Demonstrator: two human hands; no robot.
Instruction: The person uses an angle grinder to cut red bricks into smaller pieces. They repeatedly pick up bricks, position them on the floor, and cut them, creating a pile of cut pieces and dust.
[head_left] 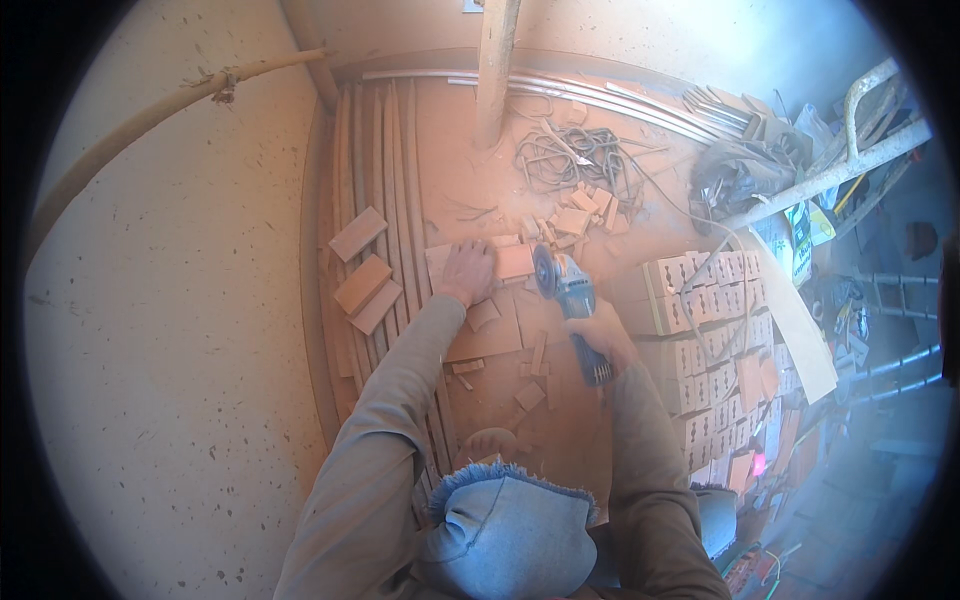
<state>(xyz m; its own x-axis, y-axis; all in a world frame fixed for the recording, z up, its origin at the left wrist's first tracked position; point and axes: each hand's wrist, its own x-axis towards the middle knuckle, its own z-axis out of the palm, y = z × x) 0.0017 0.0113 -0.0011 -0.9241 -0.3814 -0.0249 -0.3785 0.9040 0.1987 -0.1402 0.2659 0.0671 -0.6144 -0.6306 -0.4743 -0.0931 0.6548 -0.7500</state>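
Observation:
My right hand [606, 332] is wrapped around the body of a blue-grey angle grinder [577, 300]. Its cutting disc [545, 270] stands at the right end of a reddish brick tile [515, 262]. My left hand [470, 271] bears down on the pieces left of the disc, fingers bent over and holding the tile; the fingertips are partly hidden. Under this work lies a wider flat slab [492, 325]. Beside my left forearm, loose brick tiles [370, 284] rest across long wooden strips [388, 180].
Stacked boxes of bricks [700, 330] rise to the right, with a power cord across them. Beyond the grinder lie cut tile pieces [580, 212] and a tangled cable [570, 158]. A pole [492, 90] stands ahead. A wall [180, 300] borders the left. Dust hazes the view.

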